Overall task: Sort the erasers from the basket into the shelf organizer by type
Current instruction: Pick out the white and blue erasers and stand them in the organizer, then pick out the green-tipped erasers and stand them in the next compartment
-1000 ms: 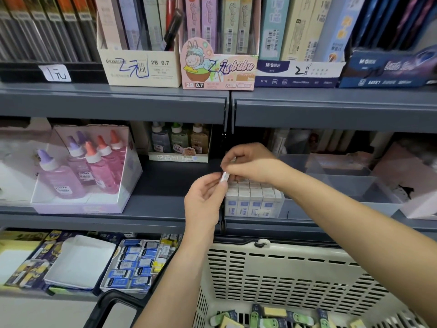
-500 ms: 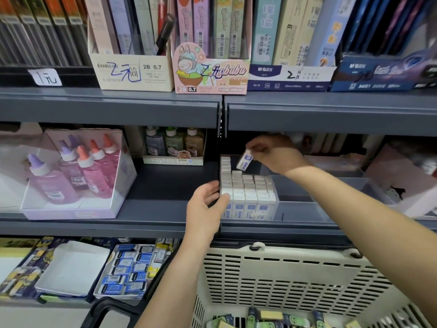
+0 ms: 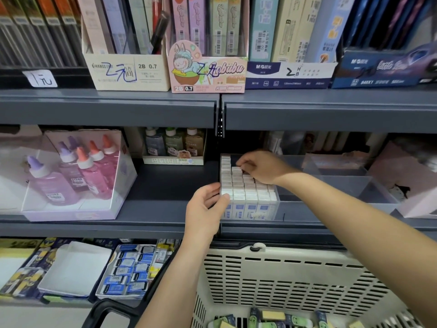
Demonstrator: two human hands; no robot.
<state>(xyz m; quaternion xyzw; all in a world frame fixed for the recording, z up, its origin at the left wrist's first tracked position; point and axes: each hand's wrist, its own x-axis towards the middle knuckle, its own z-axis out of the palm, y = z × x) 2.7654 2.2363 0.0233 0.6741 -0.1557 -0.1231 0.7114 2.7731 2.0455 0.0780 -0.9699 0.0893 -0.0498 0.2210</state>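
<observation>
Dozens of white erasers (image 3: pixel 243 185) stood packed on end in tight rows in the leftmost compartment of the clear shelf organizer (image 3: pixel 335 185), on the middle shelf. Over the far rows the right hand (image 3: pixel 262 165) had its fingers curled down onto the eraser tops. The knuckles hid whether they pinched an eraser or only pressed one, so I cannot tell. At the organizer's near left corner the left hand (image 3: pixel 205 207) gripped the wall, thumb over the rim, steadying it.

The step looked like seating one eraser at the stepped far end of the block. Done well, it would go straight down into the open slot, flush with its neighbours, while the left hand stopped the box sliding back.

Room overhead was tight, since the upper shelf edge (image 3: pixel 307 114) hung low above the far rows. The wrist would do better to leave toward the near side than upward. Compartments further right seemed to have open room for other types. Nearer and below, the basket (image 3: pixel 283 275) held green and yellow erasers (image 3: pixel 272 316) not yet sorted.
</observation>
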